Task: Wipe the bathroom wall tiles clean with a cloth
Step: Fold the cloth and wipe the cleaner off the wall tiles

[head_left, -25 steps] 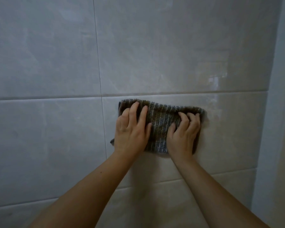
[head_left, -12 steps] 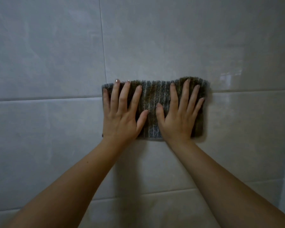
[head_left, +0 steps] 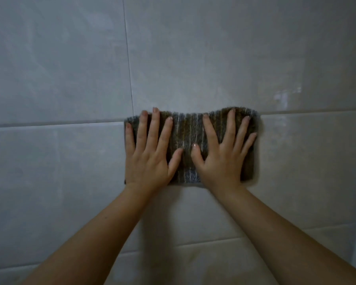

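Since the frame half a second back, the cloth (head_left: 188,140) has been drawn slightly down the wall. Against the frame a second back it sits higher, and the right hand's curled fingers have been laid flat.

Left: the vertical grout line (head_left: 127,58) meets the horizontal grout line (head_left: 49,125) just at the cloth's upper left corner. The left hand (head_left: 150,161) is laid flat on the cloth's left half, its fingers (head_left: 155,128) straight and spread with the tips at the top edge. Nothing is gripped.

Centre: the cloth, dark with pale vertical stripes, is pressed against the wall tiles (head_left: 234,48). Its top edge overlaps the horizontal joint and most of it lies on the lower tile. The two thumbs lie near each other, apart.

Right: the right hand (head_left: 222,161) is flat on the cloth's right half, fingers (head_left: 230,128) fanned apart, the little finger near the cloth's right edge.

Judgement: the open palms are probably used so that the whole face of the cloth is kept against the glazed tile without bunching, and the hands are set side by side for a wide stroke. The placement across the joint suggests the seam itself is being wiped.

A glare patch (head_left: 284,97) is noted on the upper right tile. No brand, label or writing can be read on cloth or tiles.
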`<act>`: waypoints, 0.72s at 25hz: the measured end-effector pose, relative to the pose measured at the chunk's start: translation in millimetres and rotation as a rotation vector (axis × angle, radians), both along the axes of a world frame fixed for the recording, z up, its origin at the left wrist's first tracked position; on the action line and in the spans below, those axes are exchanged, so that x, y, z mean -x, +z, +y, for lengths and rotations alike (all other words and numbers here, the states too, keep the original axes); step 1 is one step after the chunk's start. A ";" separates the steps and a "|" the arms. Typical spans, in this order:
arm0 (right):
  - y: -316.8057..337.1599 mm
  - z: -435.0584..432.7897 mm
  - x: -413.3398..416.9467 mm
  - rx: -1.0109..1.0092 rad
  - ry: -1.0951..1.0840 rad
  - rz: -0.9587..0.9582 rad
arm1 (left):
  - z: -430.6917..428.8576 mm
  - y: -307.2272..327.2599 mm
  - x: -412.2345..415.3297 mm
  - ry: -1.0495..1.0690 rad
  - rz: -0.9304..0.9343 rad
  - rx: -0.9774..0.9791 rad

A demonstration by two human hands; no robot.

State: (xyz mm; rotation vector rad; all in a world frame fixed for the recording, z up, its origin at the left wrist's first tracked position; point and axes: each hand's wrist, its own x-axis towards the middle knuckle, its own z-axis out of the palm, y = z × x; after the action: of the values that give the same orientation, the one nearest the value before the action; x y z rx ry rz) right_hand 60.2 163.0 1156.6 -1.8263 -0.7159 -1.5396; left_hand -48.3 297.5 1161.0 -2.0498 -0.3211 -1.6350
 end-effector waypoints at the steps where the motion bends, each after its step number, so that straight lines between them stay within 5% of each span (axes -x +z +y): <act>1: 12.5 2.7 1.1 -0.022 -0.016 0.013 | -1.6 12.9 -1.4 0.002 -0.034 0.026; 9: -59.9 -14.9 -12.2 0.167 -0.049 -0.088 | -16.2 -50.2 -15.8 0.038 0.041 -0.082; 14: 13.5 -42.9 -48.6 0.015 -0.075 -0.039 | -54.6 27.7 -53.1 0.026 -0.047 -0.026; 18: -15.2 -72.1 -71.2 -0.044 -0.051 -0.005 | -73.8 -4.2 -71.0 -0.044 0.047 -0.114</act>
State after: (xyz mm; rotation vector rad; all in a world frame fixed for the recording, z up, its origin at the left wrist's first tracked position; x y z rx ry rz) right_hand 131.4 90.9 1141.4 -1.8216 -0.6375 -1.5808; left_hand 22.7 223.7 1156.8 -2.0189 -0.1636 -1.5908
